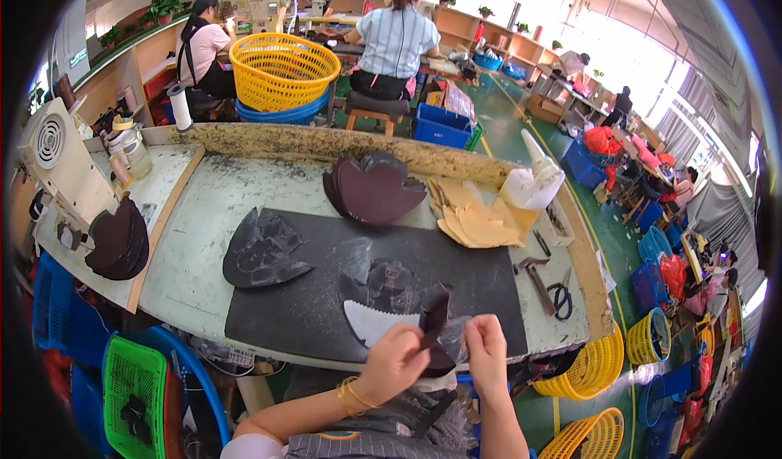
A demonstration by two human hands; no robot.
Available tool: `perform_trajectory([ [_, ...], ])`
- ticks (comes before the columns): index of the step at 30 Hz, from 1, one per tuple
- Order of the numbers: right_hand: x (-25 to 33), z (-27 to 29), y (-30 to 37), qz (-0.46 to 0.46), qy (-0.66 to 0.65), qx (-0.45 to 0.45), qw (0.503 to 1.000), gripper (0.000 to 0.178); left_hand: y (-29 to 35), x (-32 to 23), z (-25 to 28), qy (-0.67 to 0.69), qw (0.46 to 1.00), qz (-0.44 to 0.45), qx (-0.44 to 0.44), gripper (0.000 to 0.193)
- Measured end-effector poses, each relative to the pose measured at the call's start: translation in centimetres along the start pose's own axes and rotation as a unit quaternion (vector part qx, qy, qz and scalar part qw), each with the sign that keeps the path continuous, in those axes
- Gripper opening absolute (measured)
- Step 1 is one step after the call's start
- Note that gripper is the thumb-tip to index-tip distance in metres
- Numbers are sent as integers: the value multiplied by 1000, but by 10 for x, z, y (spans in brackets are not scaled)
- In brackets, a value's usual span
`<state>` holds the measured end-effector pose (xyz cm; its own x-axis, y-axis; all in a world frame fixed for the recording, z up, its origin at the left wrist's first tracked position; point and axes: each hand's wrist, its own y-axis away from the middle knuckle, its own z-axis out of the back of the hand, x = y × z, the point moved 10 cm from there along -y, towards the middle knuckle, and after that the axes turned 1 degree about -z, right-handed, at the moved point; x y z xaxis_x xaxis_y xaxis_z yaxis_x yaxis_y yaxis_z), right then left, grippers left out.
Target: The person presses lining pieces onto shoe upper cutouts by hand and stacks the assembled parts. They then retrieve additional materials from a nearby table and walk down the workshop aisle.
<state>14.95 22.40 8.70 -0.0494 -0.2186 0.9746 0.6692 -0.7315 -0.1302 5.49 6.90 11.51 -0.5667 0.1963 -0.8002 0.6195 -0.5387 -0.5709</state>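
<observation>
1. Left hand (395,365): fingers closed, gripping the dark brown piece (437,312); right hand (486,349): thumb and fingertips pinched on translucent film (455,338) beside it.
2. Dark brown piece: between both hands, at the near edge of the black mat (485,284); white zigzag-edged piece (379,322) just left.
3. Farther out: brown stack (375,190) at mat's far edge; yellow pieces (482,221) beside it; scissors (562,298) at right.

a yellow-lined green floor (498,123) stretches between wooden shelves (458,27), bright windows (639,50) and grey curtains (727,210).
</observation>
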Motion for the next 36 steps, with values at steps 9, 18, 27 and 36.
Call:
perform_trajectory([
  [9,5,-57,49,122,277,-11,953,11,58,96,-51,392,791,459,-99,20],
  [18,-130,101,117,-100,190,-91,972,17,51,98,-34,223,844,467,142,25],
  [27,-89,139,150,-94,576,-22,812,27,-21,33,-40,19,958,138,252,21],
  [36,-44,-61,94,-424,-604,123,663,48,42,-77,-54,-204,880,-257,344,24],
])
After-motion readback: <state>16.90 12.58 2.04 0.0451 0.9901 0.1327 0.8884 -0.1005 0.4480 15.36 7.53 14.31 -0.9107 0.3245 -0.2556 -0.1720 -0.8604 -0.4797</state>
